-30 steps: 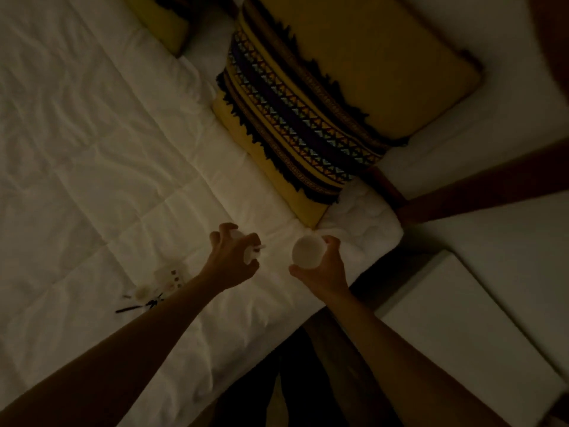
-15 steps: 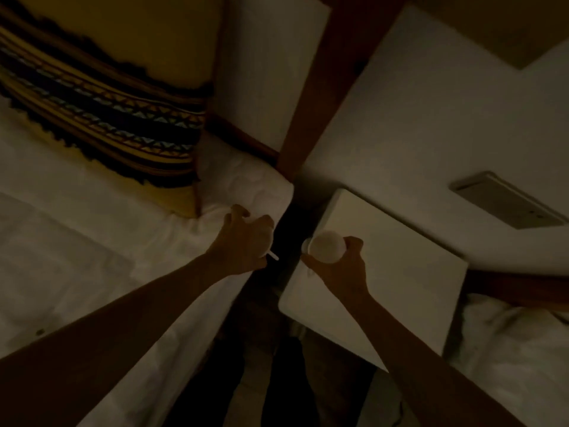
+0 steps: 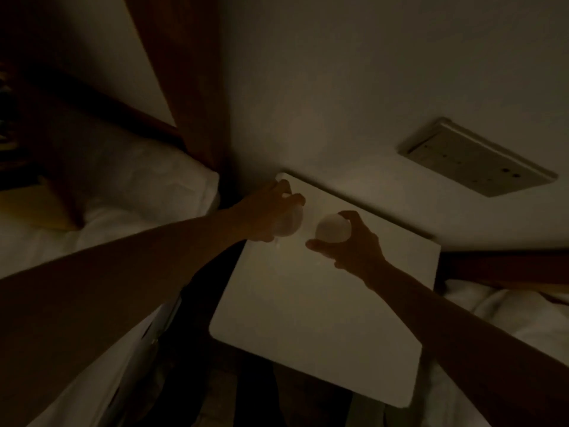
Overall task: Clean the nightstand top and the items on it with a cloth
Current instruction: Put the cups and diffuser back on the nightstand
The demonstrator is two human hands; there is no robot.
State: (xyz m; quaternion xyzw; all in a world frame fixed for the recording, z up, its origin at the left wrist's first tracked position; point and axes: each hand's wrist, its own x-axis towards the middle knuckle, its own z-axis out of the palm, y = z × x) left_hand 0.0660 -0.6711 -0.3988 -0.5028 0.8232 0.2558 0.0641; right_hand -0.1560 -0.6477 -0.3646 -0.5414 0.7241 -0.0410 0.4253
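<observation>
The white nightstand top [image 3: 320,315] fills the middle of the dim view, between two beds. My left hand [image 3: 264,211] is over its far left corner, closed on a small pale round object [image 3: 289,224] that rests at or just above the surface. My right hand [image 3: 351,245] hovers over the far middle of the top, gripping a second pale round cup-like object [image 3: 333,228] from the side. The light is too low to tell exactly what the objects are. No cloth is visible.
A white bed with a pillow [image 3: 132,192] lies to the left and another white bed [image 3: 505,306] to the right. A brown headboard post [image 3: 194,97] rises at the left. A wall switch plate [image 3: 477,158] sits on the pale wall behind.
The view has swung right from the bed to the nightstand. Both hands carried their round objects from above the bedcover to over the nightstand's far side.
</observation>
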